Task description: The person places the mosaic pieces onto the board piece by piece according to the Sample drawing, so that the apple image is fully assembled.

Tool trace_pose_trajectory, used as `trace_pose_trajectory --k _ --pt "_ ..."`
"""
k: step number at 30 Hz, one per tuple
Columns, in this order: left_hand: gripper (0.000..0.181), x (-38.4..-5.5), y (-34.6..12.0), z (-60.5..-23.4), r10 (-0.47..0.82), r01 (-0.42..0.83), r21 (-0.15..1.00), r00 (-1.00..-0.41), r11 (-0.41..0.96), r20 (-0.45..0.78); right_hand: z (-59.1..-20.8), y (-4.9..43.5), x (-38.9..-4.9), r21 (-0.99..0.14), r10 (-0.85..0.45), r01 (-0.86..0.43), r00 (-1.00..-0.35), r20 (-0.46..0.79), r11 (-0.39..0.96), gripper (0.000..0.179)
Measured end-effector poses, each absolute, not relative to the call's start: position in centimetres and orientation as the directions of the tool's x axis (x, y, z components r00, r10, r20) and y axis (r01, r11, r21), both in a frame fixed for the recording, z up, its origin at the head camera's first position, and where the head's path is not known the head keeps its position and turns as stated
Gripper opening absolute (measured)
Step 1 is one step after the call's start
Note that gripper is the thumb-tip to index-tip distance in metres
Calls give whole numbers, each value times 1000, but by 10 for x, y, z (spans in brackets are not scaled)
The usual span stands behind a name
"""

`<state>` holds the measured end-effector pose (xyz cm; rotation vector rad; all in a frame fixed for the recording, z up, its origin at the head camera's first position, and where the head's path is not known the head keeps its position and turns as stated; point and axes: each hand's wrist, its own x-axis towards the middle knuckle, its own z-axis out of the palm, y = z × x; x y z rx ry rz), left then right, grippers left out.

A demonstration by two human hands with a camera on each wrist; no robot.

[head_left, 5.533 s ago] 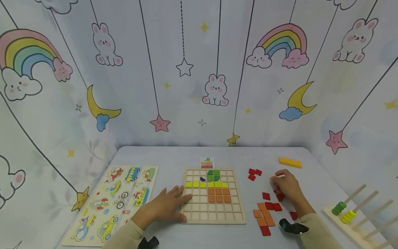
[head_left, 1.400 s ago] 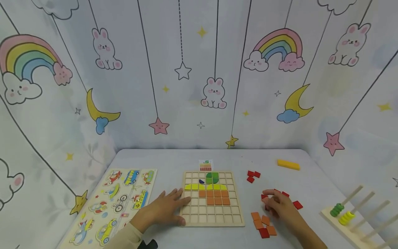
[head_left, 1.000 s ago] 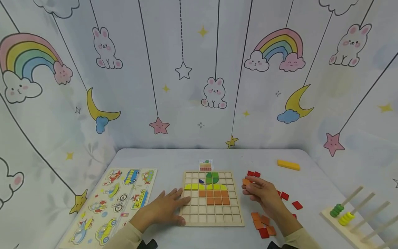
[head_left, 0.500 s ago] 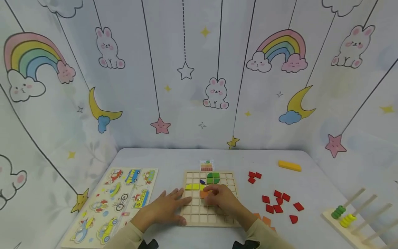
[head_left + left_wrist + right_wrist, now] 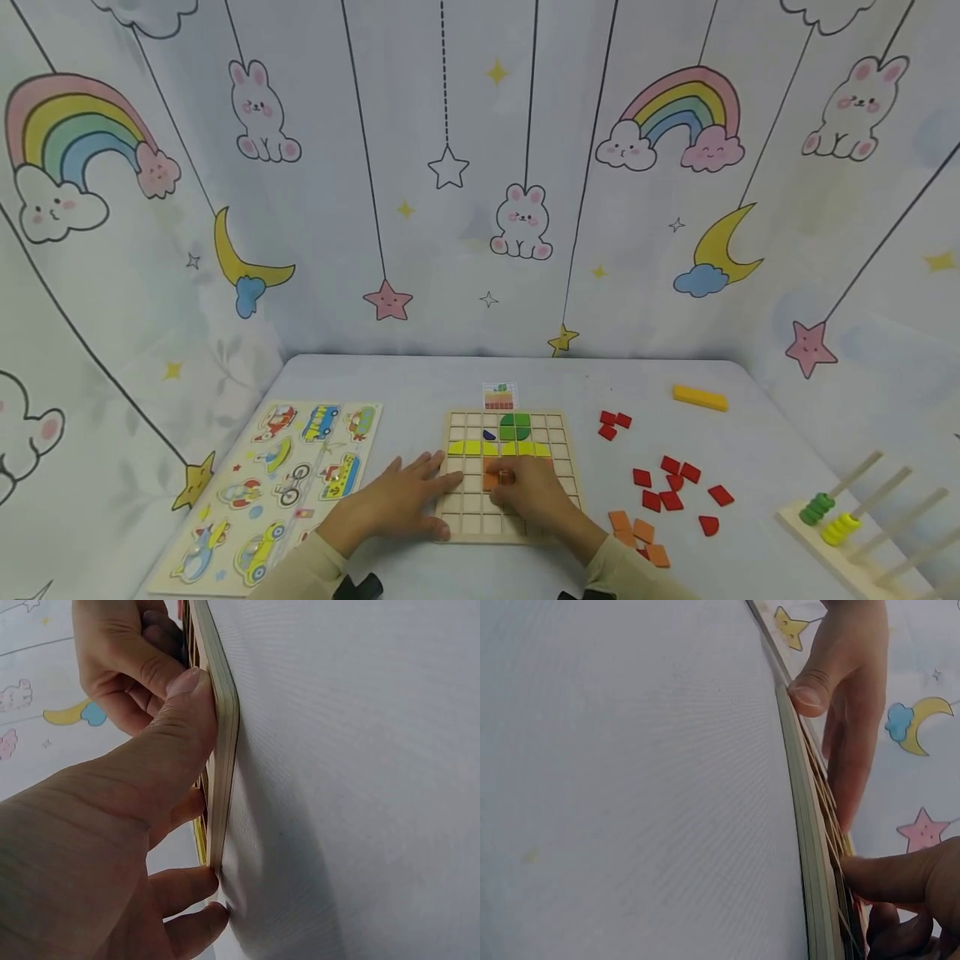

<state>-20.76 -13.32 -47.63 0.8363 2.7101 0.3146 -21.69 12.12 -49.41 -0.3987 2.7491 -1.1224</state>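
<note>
A wooden grid board (image 5: 468, 523) lies mid-table, with green quarter-round, yellow, blue and orange pieces set in its cells. My right hand (image 5: 534, 496) is over the board, thumb and fingertips pinching an orange square tile (image 5: 491, 482) at a cell left of the orange block; it hides part of that block. My left hand (image 5: 401, 502) lies with fingers spread along the board's left edge. In the left wrist view its thumb (image 5: 184, 712) rests on the board's edge. The right wrist view shows the right thumb (image 5: 885, 877) low over the grid.
Loose red tiles (image 5: 672, 501) and several orange tiles (image 5: 643, 531) lie right of the board. A small pattern card (image 5: 500, 396) sits behind it. A vehicle puzzle board (image 5: 300, 492) is at left, a peg abacus (image 5: 847, 533) at right, and a yellow bar (image 5: 700, 397) at far right.
My right hand has gone from the loose tiles to the board with an orange tile, then slightly nearer me within the grid. The loose tiles have been spread out. My left hand has stayed put.
</note>
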Motion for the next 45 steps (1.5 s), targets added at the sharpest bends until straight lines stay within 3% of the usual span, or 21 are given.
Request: trace_pose_trajectory --k 5,8,11,14,19,21,24,27,29,32,38,41,45 --pt "81 -207 -134 -475 572 506 298 -794 810 -208 -493 124 -217 -707 -304 -185 -952 -45 683 39" --pt "80 -207 -133 -474 572 503 306 -794 809 -207 -488 136 -214 -765 -296 -149 -953 -57 626 40" --pt "81 -207 -132 -473 578 506 312 -790 804 -207 -478 163 -206 -860 -263 -54 -960 -96 508 44" --pt "82 -207 -132 -473 581 515 298 -788 804 -205 -468 205 -194 -937 -170 122 -968 -185 328 53" --pt "81 -208 -132 -472 579 522 276 -791 807 -199 -465 291 -170 -944 9 315 -949 -316 96 64" --pt "81 -209 -132 -471 577 521 274 -792 809 -200 -469 319 -161 -929 49 343 -939 -339 142 72" --pt "81 -208 -132 -472 575 516 278 -792 810 -204 -478 347 -149 -854 72 340 -938 -340 393 85" --pt "81 -207 -133 -472 576 514 288 -791 808 -205 -487 356 -140 -714 37 239 -957 -286 658 93" --pt "81 -206 -132 -472 582 517 297 -788 803 -200 -491 356 -134 -628 -3 156 -970 -245 762 91" --pt "82 -204 -132 -472 591 525 304 -782 795 -197 -494 350 -129 -573 -38 109 -970 -238 812 76" --pt "82 -202 -131 -468 600 537 296 -776 790 -195 -495 352 -126 -586 -141 8 -968 -209 810 43" --pt "82 -202 -132 -466 603 545 285 -775 789 -187 -496 353 -127 -597 -176 -31 -967 -186 801 38" --pt "82 -202 -132 -465 606 548 283 -774 787 -185 -496 344 -127 -600 -71 73 -975 -212 796 38"
